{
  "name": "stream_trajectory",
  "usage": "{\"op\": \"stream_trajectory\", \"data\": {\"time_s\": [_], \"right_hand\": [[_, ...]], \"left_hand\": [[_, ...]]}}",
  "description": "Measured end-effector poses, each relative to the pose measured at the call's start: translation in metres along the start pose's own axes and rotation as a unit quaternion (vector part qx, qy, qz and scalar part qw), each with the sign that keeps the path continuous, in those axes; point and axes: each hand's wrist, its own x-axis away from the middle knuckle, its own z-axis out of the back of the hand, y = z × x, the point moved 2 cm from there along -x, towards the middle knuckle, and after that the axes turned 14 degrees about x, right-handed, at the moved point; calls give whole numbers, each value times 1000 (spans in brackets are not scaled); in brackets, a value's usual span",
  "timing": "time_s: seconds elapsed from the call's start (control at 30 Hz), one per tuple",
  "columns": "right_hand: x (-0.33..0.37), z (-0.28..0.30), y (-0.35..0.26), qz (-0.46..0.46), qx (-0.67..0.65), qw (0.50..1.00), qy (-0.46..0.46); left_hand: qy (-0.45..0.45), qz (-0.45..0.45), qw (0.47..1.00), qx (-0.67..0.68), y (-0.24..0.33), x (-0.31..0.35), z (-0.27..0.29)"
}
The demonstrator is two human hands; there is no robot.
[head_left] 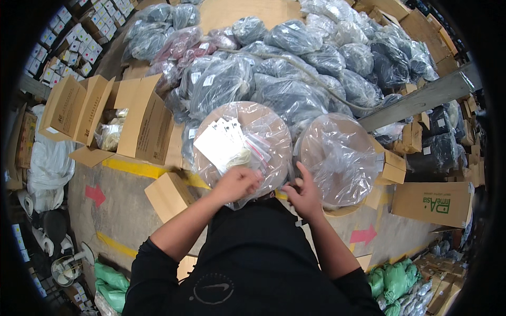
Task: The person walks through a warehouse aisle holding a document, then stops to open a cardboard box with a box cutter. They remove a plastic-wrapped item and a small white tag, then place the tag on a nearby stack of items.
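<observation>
My left hand (240,184) is closed over the near edge of a round, plastic-covered cardboard top (211,113). Its fingertips press together, and whatever they may pinch is too small to make out. Just beyond lie a stack of white cards (215,142), a small pale bundle (241,157) and clear zip bags with a red strip (258,146). To the right, my right hand (304,195) holds nothing visible, its index finger and thumb apart. It hovers beside a second round container (337,158) draped in clear plastic.
Grey plastic-wrapped bundles (284,79) are heaped ahead. An open carton (139,126) stands at left, a smaller box (169,195) nearer me. A metal beam (421,97) juts in from the right, above another carton (432,204). A fan (68,267) is at lower left.
</observation>
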Motion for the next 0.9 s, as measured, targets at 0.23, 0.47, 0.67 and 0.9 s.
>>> {"op": "stream_trajectory", "data": {"time_s": [0.23,0.47,0.67,0.9], "right_hand": [[17,-53,-58,77,232,956,-162],[34,75,19,-256,125,930,-230],[103,-1,176,-25,310,908,-280],[69,-75,197,-199,442,855,-186]], "left_hand": [[-22,17,990,141,-29,18,-25],[216,-62,964,139,-27,61,50],[233,-92,968,-26,-21,31,78],[139,-20,990,0,-20,41,84]]}}
